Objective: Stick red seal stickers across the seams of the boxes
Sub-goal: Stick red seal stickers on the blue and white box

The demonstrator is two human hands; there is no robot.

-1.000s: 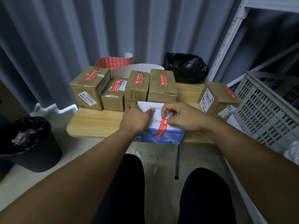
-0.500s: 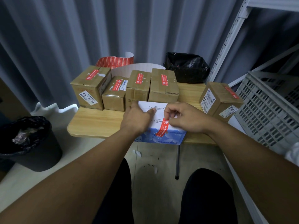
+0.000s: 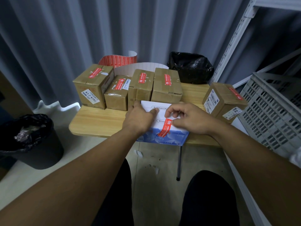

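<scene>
Red seal sticker [image 3: 165, 129] on box [image 3: 162, 105], R hand [image 3: 192, 121] pinching.

Dim indoor light, muted colours, wide-angle bending at edges, slight softness

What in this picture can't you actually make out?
All in the head view:
Upper end of the red seal sticker: under fingers of the right hand.
Seam of the white and blue box: partly under the left hand.
Sticker print: too small.
Lower part of the sticker sheet: behind the cardboard boxes.
Part of the grey crate: cut off by the right edge.
</scene>
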